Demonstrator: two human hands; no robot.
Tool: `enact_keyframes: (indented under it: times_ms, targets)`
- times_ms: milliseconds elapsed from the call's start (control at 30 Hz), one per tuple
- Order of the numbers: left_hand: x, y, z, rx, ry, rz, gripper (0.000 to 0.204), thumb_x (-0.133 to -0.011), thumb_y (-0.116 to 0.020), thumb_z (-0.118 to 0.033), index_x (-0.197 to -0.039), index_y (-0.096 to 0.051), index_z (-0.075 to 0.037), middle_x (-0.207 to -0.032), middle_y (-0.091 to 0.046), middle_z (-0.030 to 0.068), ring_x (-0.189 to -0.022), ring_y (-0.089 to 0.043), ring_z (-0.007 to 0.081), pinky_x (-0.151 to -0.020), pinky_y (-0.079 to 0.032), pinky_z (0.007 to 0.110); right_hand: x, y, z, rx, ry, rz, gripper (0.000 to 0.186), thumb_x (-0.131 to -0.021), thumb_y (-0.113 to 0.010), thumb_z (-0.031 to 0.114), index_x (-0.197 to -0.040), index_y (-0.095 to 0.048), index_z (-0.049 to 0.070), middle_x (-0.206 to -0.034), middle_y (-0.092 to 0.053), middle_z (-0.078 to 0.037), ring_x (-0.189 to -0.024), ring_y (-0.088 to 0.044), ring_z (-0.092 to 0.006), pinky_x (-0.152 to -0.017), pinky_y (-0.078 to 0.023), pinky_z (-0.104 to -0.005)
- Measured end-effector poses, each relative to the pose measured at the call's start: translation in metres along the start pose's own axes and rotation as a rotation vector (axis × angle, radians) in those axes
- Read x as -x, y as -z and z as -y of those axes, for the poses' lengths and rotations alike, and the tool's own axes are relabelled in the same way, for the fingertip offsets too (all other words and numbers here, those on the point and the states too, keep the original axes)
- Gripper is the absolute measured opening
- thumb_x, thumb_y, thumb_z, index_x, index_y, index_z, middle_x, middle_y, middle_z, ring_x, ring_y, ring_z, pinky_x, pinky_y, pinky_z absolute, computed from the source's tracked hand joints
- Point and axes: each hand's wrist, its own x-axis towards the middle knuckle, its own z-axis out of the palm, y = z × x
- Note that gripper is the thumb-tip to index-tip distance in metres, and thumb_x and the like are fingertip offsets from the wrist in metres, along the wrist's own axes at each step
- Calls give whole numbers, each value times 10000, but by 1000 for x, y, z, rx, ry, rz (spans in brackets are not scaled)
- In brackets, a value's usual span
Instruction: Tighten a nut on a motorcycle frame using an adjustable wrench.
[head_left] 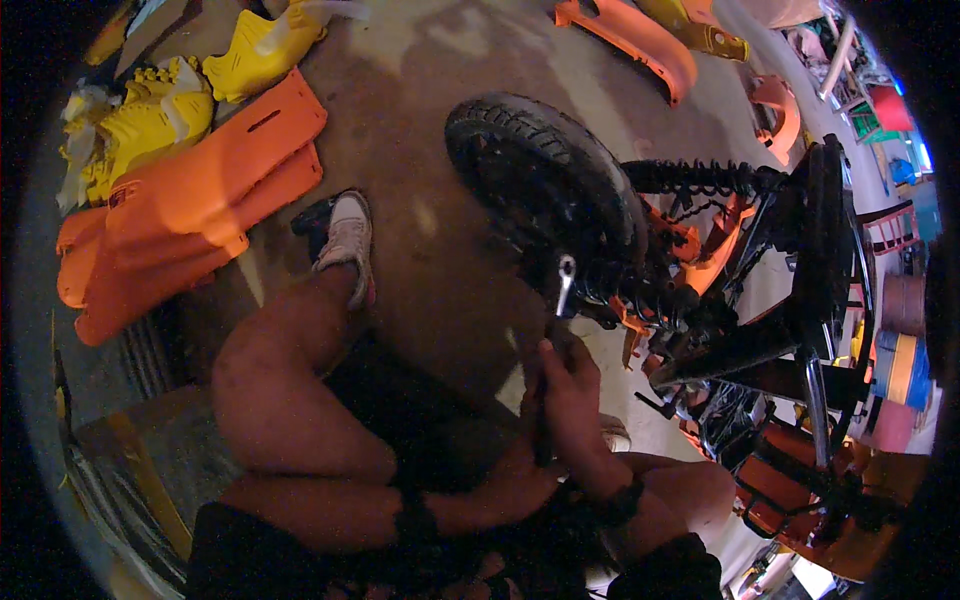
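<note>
My right hand (572, 390) is closed round a wrench (563, 285), its silver ratchet head pointing up and away from me toward the wheel area. Just below, my left hand (520, 470) is closed at the lower part of the same tool's dark handle. Beyond the wrench is a black wheel (540, 170) of a partly stripped vehicle, with a coil-spring shock (695, 177), a black frame (810, 280) and orange parts (710, 255). The wrench head overlaps the dark hub area in view; I cannot tell whether it touches it.
Orange panels (200, 215) lie at the left, with yellow parts (250, 50) behind them. More orange pieces (640, 50) lie on the floor (400, 280) ahead. Dark padded material (140, 470) is at my lower left; drums (900, 370) and stacked items stand at far right.
</note>
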Motion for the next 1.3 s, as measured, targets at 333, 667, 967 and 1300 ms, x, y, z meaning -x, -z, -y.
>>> enact_keyframes:
  times_ms: [333, 667, 967, 1300]
  targets:
    - [2, 7, -3, -2, 42, -18, 487, -816, -483, -230, -1231, -342, -17, -1246, -382, 172, -1162, -355, 321, -991, -263, 409, -30, -13, -30, -50, -34, 48, 264, -843, -527, 207, -1030, -463, 32, -651, -478, -18, -484, -427, -80, -386, -351, -227]
    - [5, 3, -8, -22, 65, 25, 486, -804, -502, -215, -1217, -344, -12, -1222, -400, 176, -1142, -375, 321, -977, -277, 406, -24, -9, -27, 52, -7, 86, 280, -834, -536, 196, -1043, -456, 28, -694, -484, -21, -509, -435, -76, -396, -359, -221]
    - [2, 5, -19, -9, -114, -16, 486, -793, -520, -201, -1204, -347, -8, -1200, -416, 179, -1124, -392, 321, -964, -290, 404, 27, -13, 39, -17, 564, -105, 365, -852, -514, 162, -1157, -419, -16, -952, -555, -106, -781, -526, -132, -674, -442, -253]
    - [16, 15, -45, -75, -95, 82, 592, -799, -506, -128, -1271, -172, -5, -1274, -315, 192, -1191, -308, 299, -997, -240, 364, 4, -5, 25, -121, 220, -134, 304, -855, -519, 163, -1106, -429, 17, -778, -524, -25, -579, -452, -59, -464, -365, -193]
